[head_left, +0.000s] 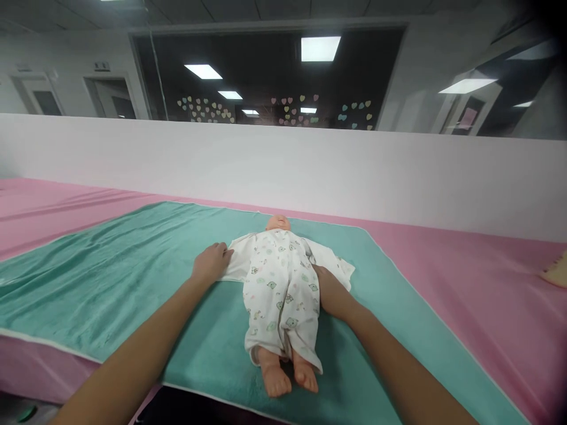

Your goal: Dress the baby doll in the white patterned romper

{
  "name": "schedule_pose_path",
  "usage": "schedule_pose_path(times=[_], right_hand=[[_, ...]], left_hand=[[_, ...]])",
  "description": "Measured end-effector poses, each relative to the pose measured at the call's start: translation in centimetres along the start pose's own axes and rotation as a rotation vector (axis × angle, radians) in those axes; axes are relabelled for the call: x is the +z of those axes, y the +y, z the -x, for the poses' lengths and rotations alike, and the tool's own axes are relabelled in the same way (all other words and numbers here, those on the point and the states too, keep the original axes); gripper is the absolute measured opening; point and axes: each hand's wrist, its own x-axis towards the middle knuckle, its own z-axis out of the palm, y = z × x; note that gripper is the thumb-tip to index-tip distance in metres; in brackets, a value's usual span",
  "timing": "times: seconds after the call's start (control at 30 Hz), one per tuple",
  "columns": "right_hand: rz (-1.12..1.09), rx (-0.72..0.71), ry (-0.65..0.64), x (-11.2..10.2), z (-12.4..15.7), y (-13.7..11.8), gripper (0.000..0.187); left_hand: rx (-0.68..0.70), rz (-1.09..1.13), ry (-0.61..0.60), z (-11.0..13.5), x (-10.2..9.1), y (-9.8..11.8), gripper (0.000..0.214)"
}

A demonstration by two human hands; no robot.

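Note:
A baby doll [280,295] lies on its back on a green towel [110,277], head away from me and bare feet toward me. It wears a white printed romper with both sleeves spread out sideways. My left hand [211,262] rests flat on the left sleeve, fingers touching the cloth. On the doll's other side my right hand [330,289] lies against its flank, over the edge of the right sleeve. Neither hand is seen lifting anything.
The towel lies on a pink sheet [465,277] that covers a wide bed or table. A white partition wall [310,171] runs along the far side. A pale object [557,271] pokes in at the right edge. A dark window with heart stickers is behind.

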Motion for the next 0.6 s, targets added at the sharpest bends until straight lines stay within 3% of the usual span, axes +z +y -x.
schedule_pose_path(times=[0.1,0.23,0.33,0.43,0.53,0.6], right_hand=[[0.046,0.045,0.032,0.1,-0.8,0.5,0.032],[-0.048,0.201,0.195,0.9,-1.5,0.6,0.038],[-0.122,0.250,0.238,1.5,-1.5,0.4,0.037],[-0.171,0.234,0.206,1.8,-1.1,0.1,0.036],[-0.187,0.170,0.170,1.7,-0.5,-0.1,0.037],[-0.162,0.102,0.126,1.7,-0.2,0.0,0.037]], left_hand=[[-0.025,0.086,0.059,0.3,0.0,0.8,0.031],[-0.157,0.443,0.159,0.4,-0.6,1.1,0.033],[-0.210,0.710,0.183,-0.2,-2.2,2.3,0.033],[-0.134,0.943,0.081,-1.1,-4.8,5.4,0.034],[-0.052,0.996,-0.010,-0.9,-6.5,10.0,0.032],[0.140,0.930,-0.208,0.7,-6.4,13.1,0.024]])
